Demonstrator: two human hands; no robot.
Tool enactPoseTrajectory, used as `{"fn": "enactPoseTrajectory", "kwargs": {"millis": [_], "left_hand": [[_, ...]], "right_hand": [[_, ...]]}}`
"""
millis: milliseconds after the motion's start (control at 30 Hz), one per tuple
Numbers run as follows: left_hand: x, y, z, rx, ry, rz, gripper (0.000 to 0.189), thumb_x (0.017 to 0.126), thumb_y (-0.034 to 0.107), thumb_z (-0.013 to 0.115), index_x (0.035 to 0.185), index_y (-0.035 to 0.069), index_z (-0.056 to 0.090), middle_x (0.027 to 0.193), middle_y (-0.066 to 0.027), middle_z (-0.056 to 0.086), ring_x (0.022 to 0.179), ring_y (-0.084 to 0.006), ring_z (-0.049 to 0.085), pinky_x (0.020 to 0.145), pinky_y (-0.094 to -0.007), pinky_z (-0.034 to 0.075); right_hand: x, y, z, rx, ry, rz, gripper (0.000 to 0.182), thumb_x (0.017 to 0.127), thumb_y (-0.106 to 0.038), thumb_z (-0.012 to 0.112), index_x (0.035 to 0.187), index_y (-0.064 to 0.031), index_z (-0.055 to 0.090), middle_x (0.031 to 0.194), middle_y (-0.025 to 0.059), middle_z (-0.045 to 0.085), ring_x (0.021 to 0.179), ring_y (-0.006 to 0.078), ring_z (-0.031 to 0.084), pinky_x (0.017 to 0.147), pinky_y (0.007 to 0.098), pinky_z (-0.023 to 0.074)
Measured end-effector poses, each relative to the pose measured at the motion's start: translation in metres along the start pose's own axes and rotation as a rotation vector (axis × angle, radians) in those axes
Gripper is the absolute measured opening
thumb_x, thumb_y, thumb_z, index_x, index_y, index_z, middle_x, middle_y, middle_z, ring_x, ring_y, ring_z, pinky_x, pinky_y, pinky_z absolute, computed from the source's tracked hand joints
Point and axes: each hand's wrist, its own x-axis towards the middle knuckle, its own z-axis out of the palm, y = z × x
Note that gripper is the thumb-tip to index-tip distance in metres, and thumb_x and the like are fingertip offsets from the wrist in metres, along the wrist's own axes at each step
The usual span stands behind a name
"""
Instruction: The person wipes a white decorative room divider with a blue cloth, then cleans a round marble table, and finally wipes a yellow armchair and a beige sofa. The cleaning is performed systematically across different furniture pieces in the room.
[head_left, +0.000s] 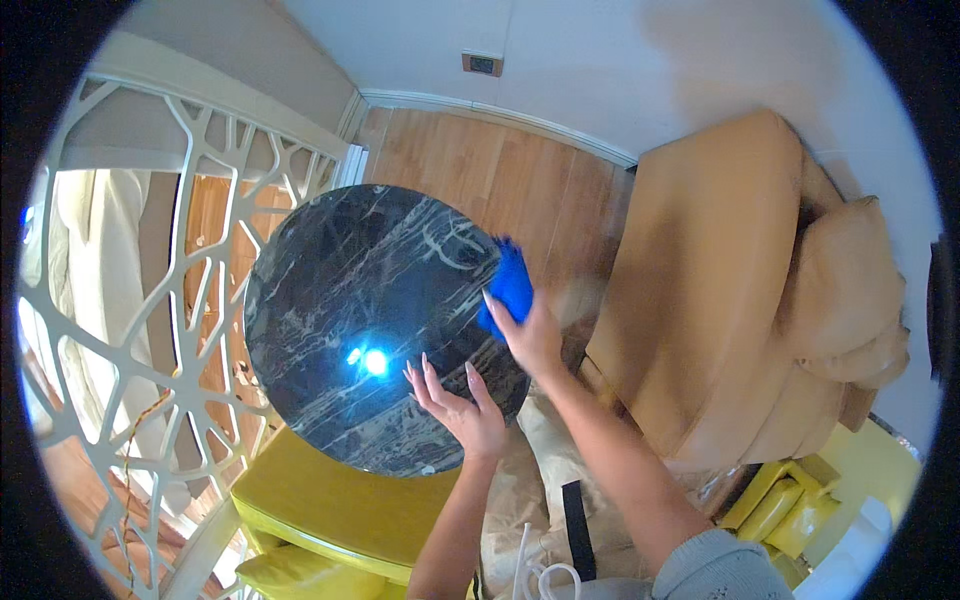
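A round black marble tabletop (360, 277) with white veins lies before me, with a bright light reflected in it. At its right edge my right hand (531, 330) grips a blue cloth (511, 285), fuzzy at its upper end; the cloth lies against the rim. My left hand (465, 420) is over the lower right part of the tabletop, its fingers apart and nothing held. Whether its fingertips touch the marble, I cannot tell.
A tan sofa (690, 300) with cushions stands on the right by the wall. Below the tabletop is a yellow upholstered seat (345, 510). On the left rises a white openwork screen (135, 352). Wooden flooring (450, 157) shows beyond, and a socket plate (482, 64) is on the wall.
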Motion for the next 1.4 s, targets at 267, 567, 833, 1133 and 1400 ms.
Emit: {"fn": "enactPoseTrajectory", "kwargs": {"millis": [267,567,833,1133,1400], "left_hand": [[0.038,0.016,0.013,0.170,-0.171,-0.068,0.056,0.087,0.025,0.050,0.136,0.012,0.025,0.140,-0.0201,0.017,0.132,-0.0387,0.010,0.102,-0.0581,0.003],[0.048,0.047,0.046,0.298,-0.168,-0.238,0.056,0.089,0.036,0.043,0.138,0.013,0.025,0.144,-0.0164,0.013,0.133,-0.0380,0.004,0.101,-0.0593,-0.001],[0.114,-0.017,0.006,0.539,-0.017,-0.243,0.052,0.091,0.033,0.042,0.138,0.020,0.026,0.146,-0.0113,0.010,0.135,-0.0340,0.002,0.100,-0.0616,-0.001],[0.156,-0.030,0.012,0.605,-0.036,-0.270,0.052,0.086,0.044,0.043,0.134,0.025,0.036,0.145,-0.0072,0.019,0.134,-0.0349,0.008,0.093,-0.0684,-0.006],[0.153,-0.037,0.005,0.489,0.019,-0.268,0.050,0.079,0.046,0.049,0.125,0.027,0.046,0.141,-0.0054,0.028,0.132,-0.0353,0.015,0.094,-0.0682,-0.006]], "right_hand": [[-0.010,0.033,-0.001,0.191,-0.015,-0.056,0.060,0.068,-0.044,0.072,0.101,0.0000,0.047,0.078,0.0213,0.060,0.070,0.0369,0.061,0.060,0.0423,0.0474],[0.133,-0.131,0.047,-0.514,-0.348,-0.663,0.081,0.067,-0.054,0.066,0.131,-0.0145,0.036,0.103,0.0227,0.053,0.088,0.0371,0.057,0.072,0.0447,0.0475],[0.098,-0.079,0.013,-0.387,-0.219,-0.854,0.064,0.071,-0.048,0.063,0.129,-0.0311,0.041,0.101,0.0180,0.049,0.082,0.0331,0.054,0.062,0.0394,0.0479],[0.139,-0.215,0.154,-0.657,-0.609,-1.177,0.056,0.074,-0.054,0.058,0.126,-0.0429,0.041,0.099,0.0147,0.052,0.085,0.0286,0.057,0.075,0.0394,0.0453],[0.101,-0.235,0.212,-0.690,-0.697,-1.328,0.057,0.072,-0.059,0.057,0.124,-0.0391,0.045,0.099,0.0142,0.054,0.092,0.0267,0.052,0.079,0.0370,0.0375]]}}
